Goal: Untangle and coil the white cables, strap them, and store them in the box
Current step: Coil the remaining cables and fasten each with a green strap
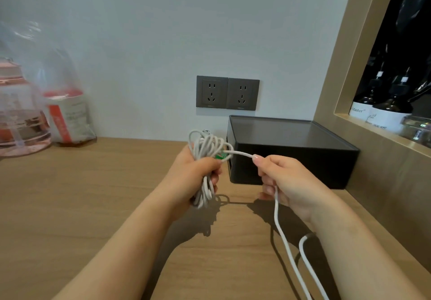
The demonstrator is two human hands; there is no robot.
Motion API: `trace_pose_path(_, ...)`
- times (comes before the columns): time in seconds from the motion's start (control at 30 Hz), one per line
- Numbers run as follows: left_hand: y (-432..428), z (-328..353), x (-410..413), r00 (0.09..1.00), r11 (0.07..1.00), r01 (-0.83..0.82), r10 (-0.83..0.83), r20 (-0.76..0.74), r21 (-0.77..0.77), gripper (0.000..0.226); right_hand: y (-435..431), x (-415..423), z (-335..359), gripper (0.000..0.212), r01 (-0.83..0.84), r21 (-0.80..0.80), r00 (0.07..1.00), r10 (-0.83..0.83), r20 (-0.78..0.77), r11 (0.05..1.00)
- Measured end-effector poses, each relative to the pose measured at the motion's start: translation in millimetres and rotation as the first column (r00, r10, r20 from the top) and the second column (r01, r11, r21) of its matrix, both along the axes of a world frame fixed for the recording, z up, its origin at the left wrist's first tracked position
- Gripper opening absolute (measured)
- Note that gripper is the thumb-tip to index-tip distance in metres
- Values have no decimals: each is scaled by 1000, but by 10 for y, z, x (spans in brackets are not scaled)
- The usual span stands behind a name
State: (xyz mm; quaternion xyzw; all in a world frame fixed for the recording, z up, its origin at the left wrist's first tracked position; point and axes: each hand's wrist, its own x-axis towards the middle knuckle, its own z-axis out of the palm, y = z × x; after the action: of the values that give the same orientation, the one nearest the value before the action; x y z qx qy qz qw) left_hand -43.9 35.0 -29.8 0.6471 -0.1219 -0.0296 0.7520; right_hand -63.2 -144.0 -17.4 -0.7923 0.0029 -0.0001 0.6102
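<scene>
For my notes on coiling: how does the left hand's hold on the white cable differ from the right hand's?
The left hand grips a bundle of many loops of the white cable; the right hand pinches one strand. Loops stick out above and below the left hand; from the right hand the strand trails down over the wooden table. Both hold the same cable, near the black box.

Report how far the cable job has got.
Done: several loops of white cable are bunched in the left hand. In hand: the right hand pinches the strand leaving the bundle, with loose cable trailing across the table. Left: finish coiling, strap the bundle, put it in the black box, which appears closed.
</scene>
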Motion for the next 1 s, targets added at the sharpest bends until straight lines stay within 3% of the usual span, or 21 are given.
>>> trace_pose_path(0.07,11,2,34,997,984,-67,60,-51,-166,11,3,-24,32,19,-100,222,989,122,-89,970)
trace_pose_path(0.1,14,2,54,993,964,-105,87,-84,-244,10,3,-32,37,17,-141,255,978,175,-114,956)
trace_pose_path(0.23,34,16,128,968,842,-220,124,-219,-493,18,10,-57,48,22,-256,165,942,284,-179,953)
trace_pose_path(0.3,52,14,148,959,798,-249,123,-256,-548,22,-9,-60,53,29,-277,66,937,285,-201,958)
trace_pose_path(0.37,46,4,153,960,803,-250,132,-248,-541,18,-25,-43,39,36,-244,-6,949,238,-205,970)
trace_pose_path(0.43,34,-11,141,968,857,-234,163,-189,-459,9,-19,-21,18,39,-110,4,979,109,-171,994)
trace_pose_path(0.57,-30,-22,47,984,977,-150,134,-114,-149,9,-52,15,37,29,209,247,975,-221,21,946)
trace_pose_path(0.67,-122,-49,-31,995,997,-75,76,-71,23,15,-42,3,104,26,218,444,931,-322,173,869)
trace_pose_path(0.73,-160,-52,-58,997,999,-23,26,-75,31,15,33,-26,113,29,118,468,889,-303,343,876)
trace_pose_path(0.83,-174,-45,-76,995,997,34,-40,-96,-63,14,162,-41,38,26,-10,342,849,-173,500,940)
trace_pose_path(0.93,-164,-38,-61,996,988,-20,6,-95,-156,12,209,18,-74,20,106,43,816,-111,568,993)
trace_pose_path(1.0,-152,-37,-38,993,983,-70,53,-104,-169,14,215,46,-104,13,180,-1,796,-145,587,984)
